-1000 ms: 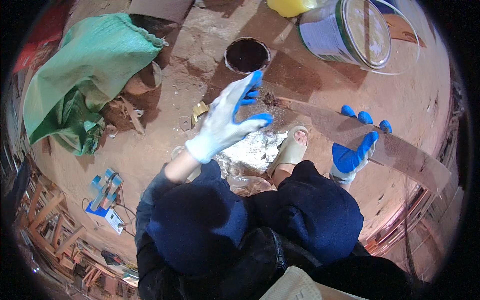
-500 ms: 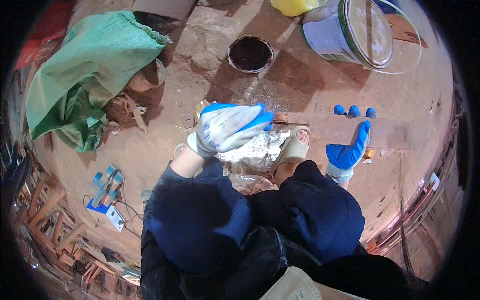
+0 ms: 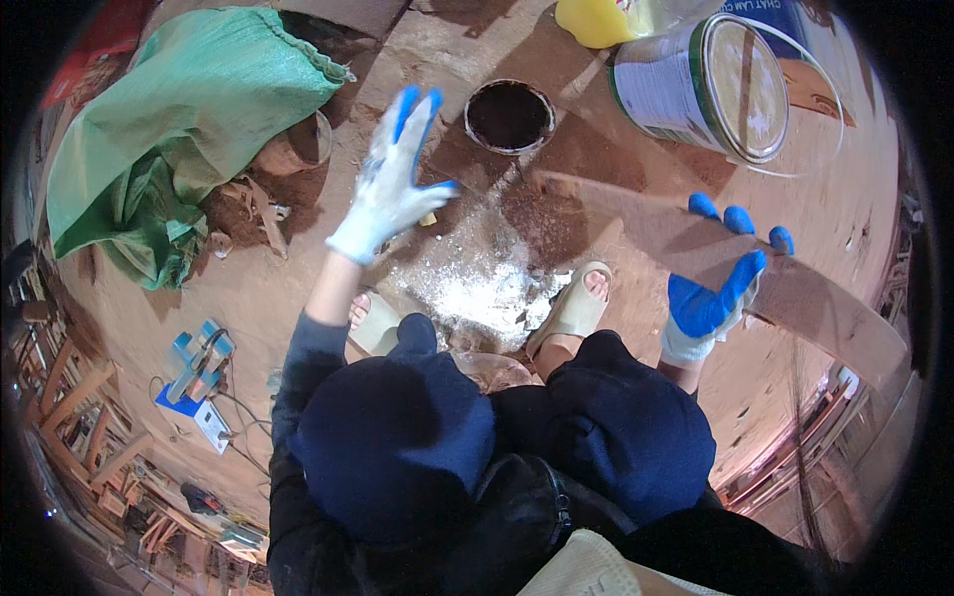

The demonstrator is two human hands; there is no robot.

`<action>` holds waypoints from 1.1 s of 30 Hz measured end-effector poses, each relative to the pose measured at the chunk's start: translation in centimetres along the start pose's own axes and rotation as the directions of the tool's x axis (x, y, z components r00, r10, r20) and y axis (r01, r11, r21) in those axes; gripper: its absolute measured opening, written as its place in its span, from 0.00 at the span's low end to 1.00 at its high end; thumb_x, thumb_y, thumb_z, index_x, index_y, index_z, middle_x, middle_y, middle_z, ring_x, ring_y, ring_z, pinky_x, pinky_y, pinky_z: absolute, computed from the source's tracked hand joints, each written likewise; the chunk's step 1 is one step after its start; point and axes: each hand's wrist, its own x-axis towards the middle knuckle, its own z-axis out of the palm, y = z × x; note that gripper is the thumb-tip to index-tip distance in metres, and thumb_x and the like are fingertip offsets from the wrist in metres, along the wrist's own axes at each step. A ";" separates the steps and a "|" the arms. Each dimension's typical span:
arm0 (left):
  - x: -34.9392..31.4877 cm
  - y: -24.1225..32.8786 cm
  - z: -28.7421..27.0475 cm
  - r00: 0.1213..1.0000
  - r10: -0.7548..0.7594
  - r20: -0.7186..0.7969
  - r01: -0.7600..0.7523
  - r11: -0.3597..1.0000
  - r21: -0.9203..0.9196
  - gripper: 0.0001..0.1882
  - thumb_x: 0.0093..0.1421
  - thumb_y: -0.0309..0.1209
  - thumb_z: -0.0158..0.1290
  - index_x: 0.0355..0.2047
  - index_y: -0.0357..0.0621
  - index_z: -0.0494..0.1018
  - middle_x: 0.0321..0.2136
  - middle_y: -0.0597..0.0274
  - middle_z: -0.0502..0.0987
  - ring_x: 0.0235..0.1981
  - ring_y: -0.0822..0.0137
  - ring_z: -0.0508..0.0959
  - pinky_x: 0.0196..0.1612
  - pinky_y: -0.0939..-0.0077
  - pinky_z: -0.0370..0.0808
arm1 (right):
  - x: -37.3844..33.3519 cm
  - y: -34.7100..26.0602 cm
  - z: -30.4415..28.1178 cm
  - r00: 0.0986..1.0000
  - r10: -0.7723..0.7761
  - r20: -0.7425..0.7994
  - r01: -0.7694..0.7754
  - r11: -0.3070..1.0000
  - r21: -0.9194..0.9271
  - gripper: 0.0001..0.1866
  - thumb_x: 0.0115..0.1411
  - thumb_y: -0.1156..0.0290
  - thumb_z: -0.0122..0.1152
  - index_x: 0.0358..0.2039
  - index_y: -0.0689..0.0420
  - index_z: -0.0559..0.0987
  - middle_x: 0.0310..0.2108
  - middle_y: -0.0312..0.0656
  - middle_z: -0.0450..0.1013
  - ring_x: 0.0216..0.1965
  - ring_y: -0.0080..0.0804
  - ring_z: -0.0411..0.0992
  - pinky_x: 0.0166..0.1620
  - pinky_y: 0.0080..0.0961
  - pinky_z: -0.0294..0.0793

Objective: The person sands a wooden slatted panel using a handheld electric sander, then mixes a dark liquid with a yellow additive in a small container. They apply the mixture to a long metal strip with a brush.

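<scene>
A long, flat wooden board is tilted above the floor, its far end toward the middle. My right hand, in a white glove with blue coating, grips the board across its width, thumb on the near edge and fingertips over the far one. My left hand, gloved the same way, is empty with fingers spread, over the floor left of centre. A small yellowish block shows beside its thumb. Beyond the board's far end stands a round container with dark contents.
White powder covers the floor between my sandals. A white bucket lies on its side at far right, near a yellow container. A green sack lies at left. A blue corded power tool rests nearer.
My left hand has left the board, moved forward and left, and spread its fingers. The board has lifted and swung, its left end now farther forward, with the right hand still holding it.
</scene>
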 end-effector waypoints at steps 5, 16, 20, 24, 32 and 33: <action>4.1 -1.5 6.7 0.995 0.020 -0.101 -0.054 0.934 -0.353 0.65 0.29 0.47 0.75 0.65 0.42 0.50 0.63 0.49 0.55 0.65 0.53 0.56 0.67 0.63 0.53 | 4.0 4.1 3.2 0.978 -0.080 0.194 0.096 0.993 -0.073 0.21 0.66 0.68 0.49 0.57 0.50 0.55 0.47 0.55 0.72 0.48 0.53 0.72 0.52 0.47 0.71; 6.0 -3.4 12.0 0.946 0.138 -0.295 -0.228 0.927 -0.298 0.56 0.30 0.46 0.74 0.58 0.42 0.58 0.55 0.50 0.63 0.58 0.51 0.64 0.63 0.63 0.60 | 4.5 10.1 4.7 0.919 -0.105 0.380 0.250 0.901 -0.355 0.17 0.62 0.80 0.53 0.51 0.58 0.62 0.45 0.51 0.74 0.47 0.34 0.72 0.55 0.30 0.66; 5.9 -2.7 11.6 0.974 0.114 -0.198 -0.197 0.857 -0.476 0.55 0.30 0.46 0.74 0.57 0.42 0.59 0.54 0.51 0.63 0.57 0.51 0.64 0.62 0.63 0.61 | 4.0 9.2 4.7 0.929 -0.043 0.366 0.182 0.917 -0.355 0.16 0.63 0.79 0.52 0.50 0.59 0.62 0.44 0.50 0.75 0.45 0.34 0.73 0.55 0.30 0.67; 5.9 -2.4 10.9 0.969 0.142 -0.203 -0.207 0.913 -0.352 0.54 0.30 0.44 0.75 0.57 0.41 0.60 0.53 0.52 0.66 0.56 0.55 0.67 0.60 0.64 0.64 | 5.7 7.8 5.1 0.924 -0.111 0.366 0.297 0.809 -0.507 0.15 0.63 0.79 0.52 0.49 0.59 0.62 0.42 0.50 0.76 0.45 0.33 0.73 0.54 0.29 0.67; 6.8 -2.3 10.4 0.975 0.139 -0.176 -0.203 0.878 -0.434 0.52 0.28 0.46 0.74 0.55 0.46 0.65 0.52 0.53 0.69 0.54 0.53 0.69 0.61 0.63 0.64 | 5.5 9.5 4.8 0.942 -0.105 0.320 0.250 0.854 -0.456 0.15 0.62 0.79 0.55 0.48 0.60 0.65 0.41 0.45 0.77 0.44 0.28 0.73 0.52 0.26 0.68; 6.7 -2.4 10.3 0.979 0.135 -0.152 -0.188 0.887 -0.422 0.52 0.28 0.46 0.74 0.55 0.46 0.65 0.52 0.53 0.69 0.55 0.53 0.69 0.61 0.63 0.64 | 5.6 9.0 4.9 0.935 -0.088 0.344 0.254 0.844 -0.472 0.15 0.62 0.78 0.55 0.48 0.60 0.66 0.41 0.45 0.77 0.44 0.27 0.73 0.52 0.26 0.68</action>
